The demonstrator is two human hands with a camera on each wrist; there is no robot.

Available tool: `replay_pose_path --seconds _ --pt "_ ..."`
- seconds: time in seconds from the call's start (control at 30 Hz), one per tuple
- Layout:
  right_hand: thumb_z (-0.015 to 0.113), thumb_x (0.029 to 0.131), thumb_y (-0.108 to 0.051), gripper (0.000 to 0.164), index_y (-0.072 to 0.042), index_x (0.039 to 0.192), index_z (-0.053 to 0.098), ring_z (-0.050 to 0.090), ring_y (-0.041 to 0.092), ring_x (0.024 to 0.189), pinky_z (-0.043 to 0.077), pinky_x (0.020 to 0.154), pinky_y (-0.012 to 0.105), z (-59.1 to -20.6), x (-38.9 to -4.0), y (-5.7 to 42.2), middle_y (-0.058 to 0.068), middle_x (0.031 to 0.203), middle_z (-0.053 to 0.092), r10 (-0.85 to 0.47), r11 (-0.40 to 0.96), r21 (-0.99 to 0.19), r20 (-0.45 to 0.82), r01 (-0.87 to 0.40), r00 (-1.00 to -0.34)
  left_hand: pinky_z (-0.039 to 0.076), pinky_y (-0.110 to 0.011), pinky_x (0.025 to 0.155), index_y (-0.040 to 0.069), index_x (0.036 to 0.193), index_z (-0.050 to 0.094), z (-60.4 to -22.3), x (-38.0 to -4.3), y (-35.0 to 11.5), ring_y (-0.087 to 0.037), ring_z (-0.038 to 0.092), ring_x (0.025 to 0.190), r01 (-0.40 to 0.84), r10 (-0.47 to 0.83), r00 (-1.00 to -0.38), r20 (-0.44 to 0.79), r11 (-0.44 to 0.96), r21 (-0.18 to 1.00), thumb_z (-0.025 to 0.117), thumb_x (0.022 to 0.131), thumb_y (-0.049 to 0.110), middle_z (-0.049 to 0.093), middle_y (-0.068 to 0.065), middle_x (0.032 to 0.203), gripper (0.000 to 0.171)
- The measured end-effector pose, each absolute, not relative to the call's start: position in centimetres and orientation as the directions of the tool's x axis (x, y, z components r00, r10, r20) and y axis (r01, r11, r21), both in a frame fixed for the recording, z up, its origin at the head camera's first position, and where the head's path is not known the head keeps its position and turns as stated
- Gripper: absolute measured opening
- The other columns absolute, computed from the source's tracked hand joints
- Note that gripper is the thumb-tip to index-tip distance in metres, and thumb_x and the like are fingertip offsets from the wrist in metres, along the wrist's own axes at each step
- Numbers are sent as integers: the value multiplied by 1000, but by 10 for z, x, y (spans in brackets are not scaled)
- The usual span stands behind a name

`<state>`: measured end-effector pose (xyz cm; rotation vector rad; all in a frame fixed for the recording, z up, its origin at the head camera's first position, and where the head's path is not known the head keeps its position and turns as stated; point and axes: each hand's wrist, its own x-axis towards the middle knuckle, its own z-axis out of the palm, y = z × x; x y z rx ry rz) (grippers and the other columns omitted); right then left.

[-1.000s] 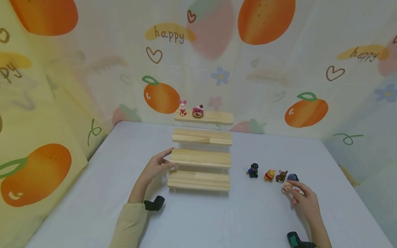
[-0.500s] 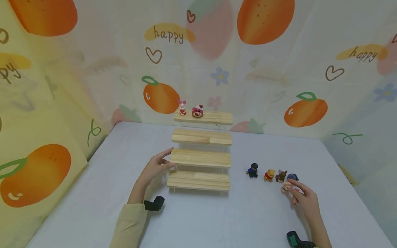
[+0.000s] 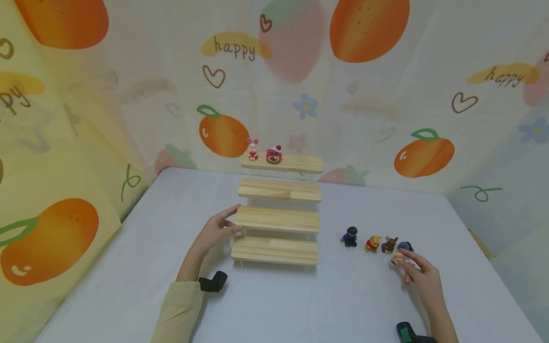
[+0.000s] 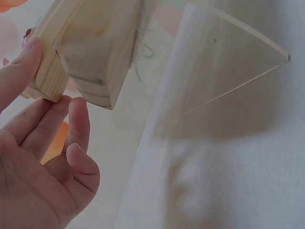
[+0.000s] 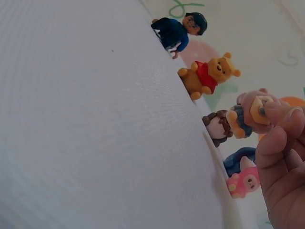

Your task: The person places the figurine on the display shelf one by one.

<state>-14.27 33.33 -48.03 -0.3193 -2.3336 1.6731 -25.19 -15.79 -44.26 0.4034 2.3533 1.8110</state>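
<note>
A tiered wooden display shelf (image 3: pixel 278 219) stands on the table. My left hand (image 3: pixel 214 232) grips the left end of its second board from the front, thumb and fingers on either side of the wood (image 4: pixel 52 76) in the left wrist view. Over at the right, my right hand (image 3: pixel 424 278) pinches a small pale-pink figurine (image 5: pixel 252 112) with a beige muzzle by its head. It is held off the table and tilted in the right wrist view. Beneath it sit a blue figurine (image 5: pixel 238 161) and a pink-hooded figurine (image 5: pixel 245 181), both partly hidden.
Left of the right hand a brown big-eared figurine (image 3: pixel 389 244), a yellow bear in a red shirt (image 3: pixel 372 243) and a dark-haired doll (image 3: pixel 350 237) form a row. On the top board are a pink piglet (image 3: pixel 252 150) and a magenta bear head (image 3: pixel 273 155).
</note>
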Motion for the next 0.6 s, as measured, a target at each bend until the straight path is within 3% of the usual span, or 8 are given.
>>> replay_pose_path --seconds 0.4,0.6 --pt "66 82 -18 20 -17 103 67 45 8 47 38 46 21 -476 -144 330 -4 77 57 359 291 -955 50 61 -932 38 -37 78 5 136 38 -450 -253 -159 -22 53 83 152 306 -948 84 206 967 69 80 20 34 -16 137 66" --pt "67 82 -16 20 -15 102 67 44 8 45 38 46 21 -473 -144 325 -2 71 59 354 255 -966 41 54 -934 35 -40 81 3 136 37 -445 -250 -158 -23 53 84 148 303 -950 79 213 966 67 81 15 33 -19 138 64"
